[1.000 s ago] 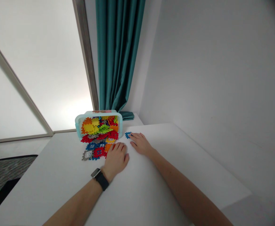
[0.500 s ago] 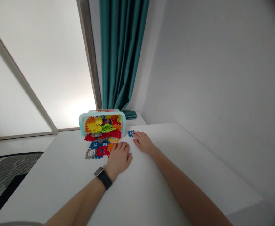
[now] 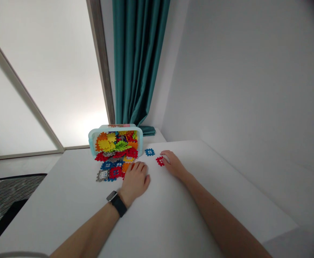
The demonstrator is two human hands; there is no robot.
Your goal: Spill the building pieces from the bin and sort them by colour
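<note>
My right hand [image 3: 173, 163] is by a red square window tile [image 3: 160, 161] with notched edges, its fingers and thumb curled at the tile's right side. Just beyond lies a blue window tile [image 3: 149, 152], flat on the table and apart from the hand. My left hand [image 3: 135, 179], with a black watch on the wrist, rests palm down with fingers stretched over the right edge of a spread of tiles. An orange tile [image 3: 125, 167] and a red tile [image 3: 115, 172] show beside its fingertips; what lies under the palm is hidden.
A pale blue plastic tub [image 3: 91, 139] lies on its side at the back, with colourful notched pieces spilling out. A grey window tile [image 3: 103, 175] is at the spill's near left. Behind the white table [image 3: 157, 222] hangs a green curtain [image 3: 137, 64]; a grey wall [image 3: 240, 89] borders the right.
My right hand has moved right and toward me, off the blue tile. The red tile now shows at its fingers. My left hand has stayed in place.
</note>
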